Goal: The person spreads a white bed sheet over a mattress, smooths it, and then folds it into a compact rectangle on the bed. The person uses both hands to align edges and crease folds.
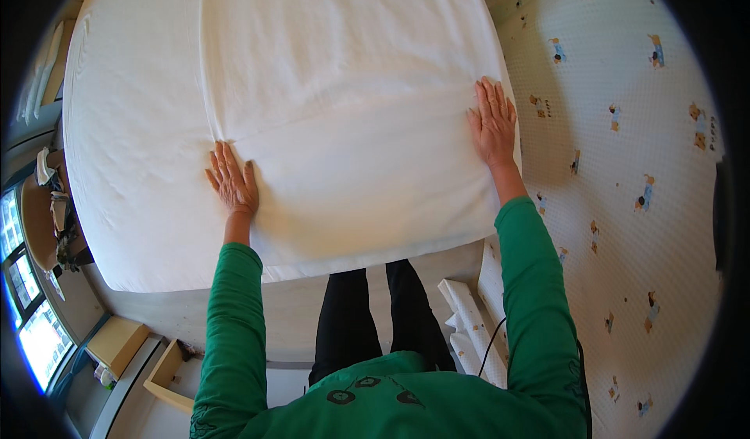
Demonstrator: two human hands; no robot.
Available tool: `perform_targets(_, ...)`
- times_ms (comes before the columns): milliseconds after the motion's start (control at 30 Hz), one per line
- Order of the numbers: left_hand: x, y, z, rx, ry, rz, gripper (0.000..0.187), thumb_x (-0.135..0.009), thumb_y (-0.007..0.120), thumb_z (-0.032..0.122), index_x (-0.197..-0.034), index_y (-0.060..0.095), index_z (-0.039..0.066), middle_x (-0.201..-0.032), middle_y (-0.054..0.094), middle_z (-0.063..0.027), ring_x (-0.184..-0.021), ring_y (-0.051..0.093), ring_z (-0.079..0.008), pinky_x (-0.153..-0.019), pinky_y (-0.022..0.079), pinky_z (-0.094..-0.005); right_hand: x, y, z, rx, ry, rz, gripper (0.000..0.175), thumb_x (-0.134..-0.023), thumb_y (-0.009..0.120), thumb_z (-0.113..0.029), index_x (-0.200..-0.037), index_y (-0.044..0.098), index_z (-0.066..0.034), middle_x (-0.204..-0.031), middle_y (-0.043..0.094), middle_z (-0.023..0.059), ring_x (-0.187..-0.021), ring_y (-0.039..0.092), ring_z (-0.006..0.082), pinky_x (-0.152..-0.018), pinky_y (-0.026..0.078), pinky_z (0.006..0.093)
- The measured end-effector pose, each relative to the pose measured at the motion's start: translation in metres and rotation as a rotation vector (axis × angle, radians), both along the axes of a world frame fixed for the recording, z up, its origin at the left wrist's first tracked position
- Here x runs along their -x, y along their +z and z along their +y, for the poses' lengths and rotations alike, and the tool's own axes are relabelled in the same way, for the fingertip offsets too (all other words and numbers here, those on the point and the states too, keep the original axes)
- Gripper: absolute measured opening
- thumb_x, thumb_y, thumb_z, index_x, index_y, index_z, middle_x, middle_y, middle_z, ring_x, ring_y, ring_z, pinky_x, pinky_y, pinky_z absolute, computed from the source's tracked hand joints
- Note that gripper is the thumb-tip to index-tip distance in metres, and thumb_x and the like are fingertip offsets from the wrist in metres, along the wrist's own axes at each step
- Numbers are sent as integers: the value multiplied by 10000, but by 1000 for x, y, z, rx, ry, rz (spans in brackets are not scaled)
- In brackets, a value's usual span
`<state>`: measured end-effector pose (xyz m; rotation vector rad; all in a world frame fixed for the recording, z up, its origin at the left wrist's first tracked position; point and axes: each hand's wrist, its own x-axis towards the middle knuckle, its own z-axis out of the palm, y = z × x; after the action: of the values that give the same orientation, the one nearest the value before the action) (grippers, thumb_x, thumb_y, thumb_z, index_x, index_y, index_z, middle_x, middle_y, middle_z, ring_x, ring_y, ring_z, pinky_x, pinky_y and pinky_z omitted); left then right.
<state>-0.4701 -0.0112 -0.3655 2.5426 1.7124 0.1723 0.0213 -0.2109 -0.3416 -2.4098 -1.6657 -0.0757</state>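
A white sheet [363,175] covers a mattress in front of me, its near edge hanging just beyond my legs. My left hand [234,187] lies palm down on the sheet, fingers spread, its tips at the lower end of a long raised crease. Flat near the mattress's right edge is my right hand [494,124], fingers slightly apart, with the palm on the cloth. Neither hand grips anything. Faint wrinkles run across the sheet's far part and its left side.
A wall padding [597,193] with a printed puppy pattern stands along the right side. Folded patterned material [469,322] lies by my right leg. At left are a chair [41,222] with clothes, a window [26,286], a wooden box [117,345] and an open drawer [167,380].
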Motion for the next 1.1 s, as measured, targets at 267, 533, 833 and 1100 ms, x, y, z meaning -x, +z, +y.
perform_targets(267, 33, 10, -60, -25, 37, -12, 667, -973, 490, 348, -1528, 241, 76, -1592, 207, -165, -1476, 161, -337, -1172, 70, -547, 39, 15, -96, 23, -86, -30, 606, -930, 552, -225, -1477, 354, -53, -1540, 340, 125, -1418, 313, 310, -1111, 257, 462)
perform_targets(533, 74, 20, -183, 24, 321, 26, 593, -981, 501, 311, -1479, 325, 41, -1493, 367, -184, -1391, 324, -345, -1128, 232, -517, 71, 16, -202, -36, -261, 55, 588, -920, 592, -238, -1430, 389, -24, -1381, 435, 246, -1257, 435, 396, -1015, 359, 477)
perform_targets(833, 81, 34, -131, 508, 701, -406, 691, -789, 764, 435, -1224, 516, -41, -1098, 624, -195, -1000, 610, -310, -841, 490, -411, 50, 5, -185, -87, -663, 502, 557, -833, 717, -438, -1092, 588, 37, -978, 630, 213, -888, 614, 356, -761, 484, 446)
perform_targets(1100, 73, 52, -122, 810, 951, -852, 455, -833, 713, 507, -883, 637, 61, -698, 604, -7, -547, 530, -116, -452, 392, -286, 30, 28, -174, 51, -707, 902, 588, -792, 730, -527, -1017, 691, 15, -941, 701, 177, -887, 666, 239, -758, 507, 364)
